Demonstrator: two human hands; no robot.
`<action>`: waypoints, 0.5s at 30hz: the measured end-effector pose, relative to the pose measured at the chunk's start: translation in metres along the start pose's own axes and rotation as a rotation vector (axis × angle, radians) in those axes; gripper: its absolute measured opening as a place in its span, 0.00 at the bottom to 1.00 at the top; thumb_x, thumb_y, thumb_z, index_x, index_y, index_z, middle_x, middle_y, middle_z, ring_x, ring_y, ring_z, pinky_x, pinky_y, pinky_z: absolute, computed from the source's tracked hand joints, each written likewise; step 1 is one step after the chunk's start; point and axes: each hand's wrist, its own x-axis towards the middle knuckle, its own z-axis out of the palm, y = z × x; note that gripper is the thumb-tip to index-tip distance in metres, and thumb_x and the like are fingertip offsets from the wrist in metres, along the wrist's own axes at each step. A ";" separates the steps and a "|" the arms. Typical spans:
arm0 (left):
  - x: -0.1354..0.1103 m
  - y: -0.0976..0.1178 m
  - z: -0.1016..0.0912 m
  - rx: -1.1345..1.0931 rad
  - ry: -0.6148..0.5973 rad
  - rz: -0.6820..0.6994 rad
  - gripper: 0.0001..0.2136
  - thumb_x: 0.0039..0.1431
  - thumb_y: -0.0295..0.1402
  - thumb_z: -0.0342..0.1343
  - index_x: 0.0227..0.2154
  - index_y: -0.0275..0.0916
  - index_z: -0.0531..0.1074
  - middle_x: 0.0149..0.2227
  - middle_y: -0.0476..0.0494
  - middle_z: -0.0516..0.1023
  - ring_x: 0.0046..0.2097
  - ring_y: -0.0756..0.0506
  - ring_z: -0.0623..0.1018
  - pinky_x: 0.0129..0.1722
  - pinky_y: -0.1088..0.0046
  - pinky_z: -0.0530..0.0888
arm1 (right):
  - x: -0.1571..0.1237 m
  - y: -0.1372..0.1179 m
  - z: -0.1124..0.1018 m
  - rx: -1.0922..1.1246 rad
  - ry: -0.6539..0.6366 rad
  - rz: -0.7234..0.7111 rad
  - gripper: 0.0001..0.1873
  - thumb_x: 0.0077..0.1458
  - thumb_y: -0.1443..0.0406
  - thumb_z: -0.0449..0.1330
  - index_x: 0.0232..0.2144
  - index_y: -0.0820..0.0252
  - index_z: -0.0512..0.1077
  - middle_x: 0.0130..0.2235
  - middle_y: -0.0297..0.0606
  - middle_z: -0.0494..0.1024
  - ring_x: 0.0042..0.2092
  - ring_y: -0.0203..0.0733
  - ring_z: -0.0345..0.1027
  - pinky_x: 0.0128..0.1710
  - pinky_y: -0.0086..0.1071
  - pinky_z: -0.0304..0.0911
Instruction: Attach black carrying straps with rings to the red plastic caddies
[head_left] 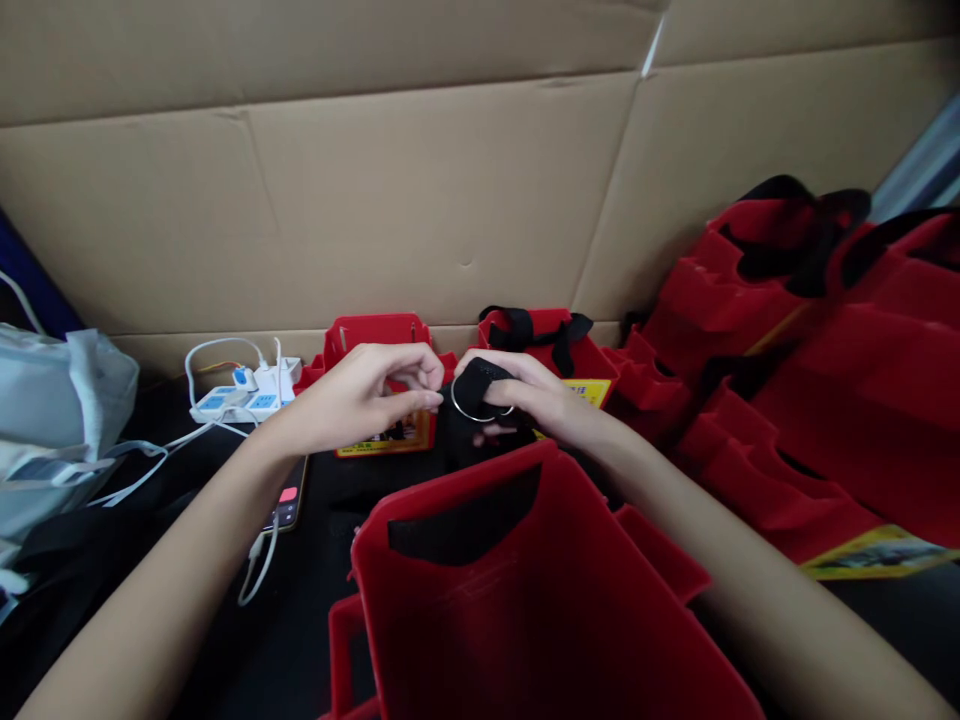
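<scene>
A black strap (475,382) with a round metal ring (466,412) is held in my right hand (529,385), its fingers closed around the band. Just left of the ring, my left hand (394,385) makes a pinch with thumb and forefinger. Whatever lies between those fingertips is too small and dark to make out. Nearest to me, below both hands, a red plastic box (465,600) stands with its open top towards me. Black fabric shows through a slot in its far wall. The fingers of my right hand are partly hidden by the strap.
Behind my hands stand a red box (379,330) and another red box with black straps (551,322). Larger red boxes (750,270) crowd the right side. At left are a power strip (229,402), white cables, a phone (289,510) and a pale bag (67,410). Cardboard (435,200) walls the back.
</scene>
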 end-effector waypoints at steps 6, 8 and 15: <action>0.001 -0.001 0.009 -0.241 -0.071 -0.130 0.06 0.52 0.31 0.55 0.33 0.36 0.66 0.30 0.48 0.73 0.34 0.52 0.74 0.31 0.79 0.69 | 0.000 0.000 0.003 -0.020 0.051 -0.053 0.08 0.51 0.63 0.55 0.30 0.59 0.59 0.25 0.27 0.61 0.23 0.28 0.56 0.23 0.23 0.56; 0.003 -0.002 0.014 -0.308 -0.052 -0.185 0.07 0.53 0.33 0.55 0.33 0.36 0.67 0.29 0.47 0.74 0.33 0.51 0.75 0.28 0.80 0.68 | 0.001 0.000 0.002 -0.027 0.059 -0.044 0.10 0.50 0.63 0.57 0.32 0.58 0.58 0.25 0.27 0.62 0.23 0.28 0.56 0.23 0.23 0.57; 0.003 0.001 0.016 -0.181 -0.010 -0.132 0.02 0.52 0.28 0.51 0.28 0.36 0.64 0.29 0.47 0.73 0.33 0.50 0.75 0.31 0.78 0.69 | 0.000 0.002 0.002 0.046 -0.040 -0.048 0.11 0.50 0.64 0.56 0.36 0.59 0.59 0.32 0.32 0.66 0.30 0.31 0.62 0.27 0.25 0.61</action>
